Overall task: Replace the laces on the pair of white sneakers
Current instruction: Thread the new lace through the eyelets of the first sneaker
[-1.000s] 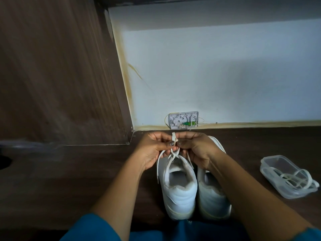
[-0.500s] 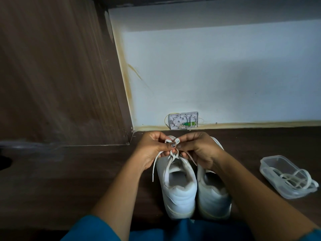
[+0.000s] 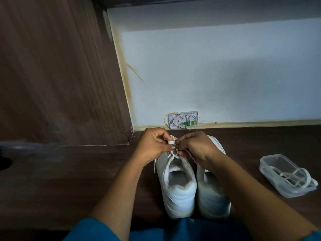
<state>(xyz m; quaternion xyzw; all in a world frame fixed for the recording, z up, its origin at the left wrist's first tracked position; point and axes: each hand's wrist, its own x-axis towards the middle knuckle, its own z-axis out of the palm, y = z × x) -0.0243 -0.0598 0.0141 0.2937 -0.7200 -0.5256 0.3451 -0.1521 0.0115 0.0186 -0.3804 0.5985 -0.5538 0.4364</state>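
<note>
One lace (image 3: 171, 142) between the fingers (image 3: 164, 136)

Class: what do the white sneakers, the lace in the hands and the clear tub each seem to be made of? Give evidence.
White sneakers: likely leather or synthetic leather, smooth and matte, with padded stitched heel panels. Lace: flat woven fabric, apparently; it folds limply where pinched. Tub: thin clear plastic, faintly glossy; loose laces inside show through.
</note>
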